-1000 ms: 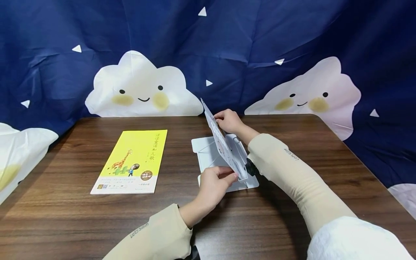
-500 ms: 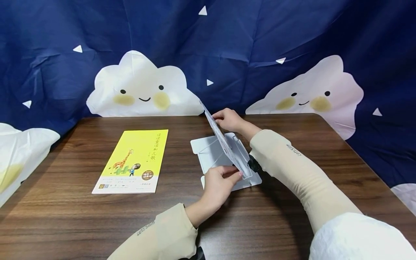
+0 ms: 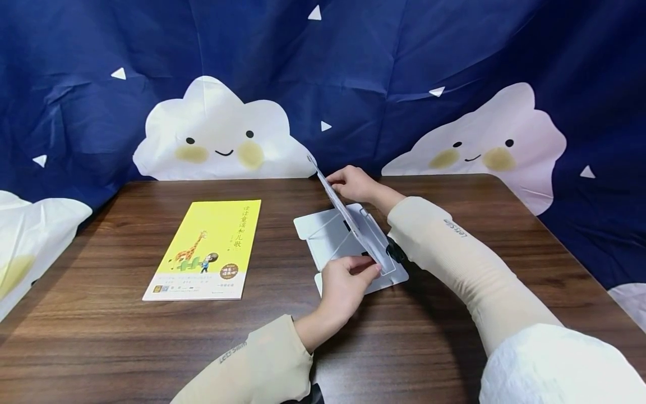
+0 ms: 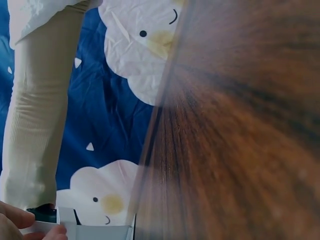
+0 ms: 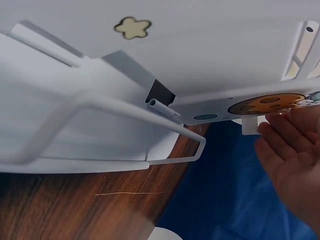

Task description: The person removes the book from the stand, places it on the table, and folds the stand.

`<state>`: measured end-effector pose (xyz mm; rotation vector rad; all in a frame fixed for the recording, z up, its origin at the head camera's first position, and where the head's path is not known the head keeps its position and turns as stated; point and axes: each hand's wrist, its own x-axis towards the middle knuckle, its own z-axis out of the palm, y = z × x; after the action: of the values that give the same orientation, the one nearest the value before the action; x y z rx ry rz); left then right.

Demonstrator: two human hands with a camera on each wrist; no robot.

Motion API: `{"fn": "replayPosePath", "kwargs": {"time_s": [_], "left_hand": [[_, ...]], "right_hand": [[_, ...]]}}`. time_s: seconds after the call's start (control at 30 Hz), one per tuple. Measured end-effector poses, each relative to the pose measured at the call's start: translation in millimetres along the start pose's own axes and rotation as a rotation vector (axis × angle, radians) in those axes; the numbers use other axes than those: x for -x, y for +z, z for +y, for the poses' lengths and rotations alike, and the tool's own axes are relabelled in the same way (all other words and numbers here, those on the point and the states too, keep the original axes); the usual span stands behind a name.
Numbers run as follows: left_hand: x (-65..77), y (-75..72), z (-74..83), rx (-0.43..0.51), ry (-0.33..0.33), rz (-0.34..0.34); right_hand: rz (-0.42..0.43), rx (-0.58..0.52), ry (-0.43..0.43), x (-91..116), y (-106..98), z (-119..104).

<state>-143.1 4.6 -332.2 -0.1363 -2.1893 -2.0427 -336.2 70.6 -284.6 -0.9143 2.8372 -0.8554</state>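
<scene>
A white metal book stand stands partly unfolded on the table, its flat base [image 3: 323,231] lying down and its printed panel [image 3: 337,200] raised at a slant, seen nearly edge-on from the head. My left hand [image 3: 345,285] pinches the near lower end of the panel between thumb and fingers. At the panel's far upper part, my right hand [image 3: 355,184] grips the edge. In the right wrist view a bent wire bracket [image 5: 135,116] sticks out between panel and base, and the right fingers [image 5: 280,137] reach the edge beside an orange planet print.
A yellow children's book [image 3: 209,247] with a giraffe on its cover lies flat to the left on the brown wooden table [image 3: 126,342]. Behind the table hangs a blue curtain [image 3: 348,50] with cloud faces.
The panel has turned more edge-on, so its printed face shows less. The base and my left hand have shifted slightly right; my right hand keeps its hold with little movement.
</scene>
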Motion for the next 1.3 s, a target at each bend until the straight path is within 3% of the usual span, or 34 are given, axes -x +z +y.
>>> {"fn": "replayPosePath", "kwargs": {"time_s": [0.43, 0.73, 0.9, 1.3], "left_hand": [[-4.3, 8.8, -1.6, -0.086, 0.064, 0.054], [-4.7, 7.3, -3.4, -0.066, 0.053, 0.030], [-4.8, 3.4, -3.6, -0.062, 0.049, -0.001], [-12.6, -18.4, 1.0, -0.189, 0.106, -0.037]], "right_hand": [[-0.008, 0.035, -0.043, -3, -4, 2], [-0.026, 0.025, -0.004, 5, -7, 3], [-0.029, -0.004, 0.007, 13, -8, 3], [0.010, -0.039, -0.049, 38, -12, 2]]}}
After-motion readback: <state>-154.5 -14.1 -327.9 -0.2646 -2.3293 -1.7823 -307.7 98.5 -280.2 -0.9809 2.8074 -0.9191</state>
